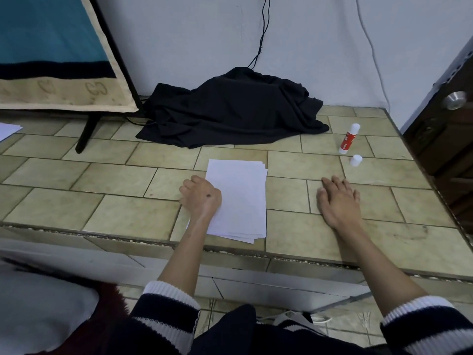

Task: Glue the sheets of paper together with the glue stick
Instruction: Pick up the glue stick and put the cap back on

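Left hand (201, 198) rests on paper stack (240, 198) (glue stick (348, 138) label unreadable).

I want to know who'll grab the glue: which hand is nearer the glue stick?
Right. The right hand lies flat on the counter just below the glue stick and its loose cap. The left hand rests on the paper stack, much farther off.

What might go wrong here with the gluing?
The glue stick stands uncapped, its cap beside it, so it may dry out or get knocked over by the right hand. The paper stack is fanned unevenly, held only by the left hand at one edge, so sheets could bond crooked.
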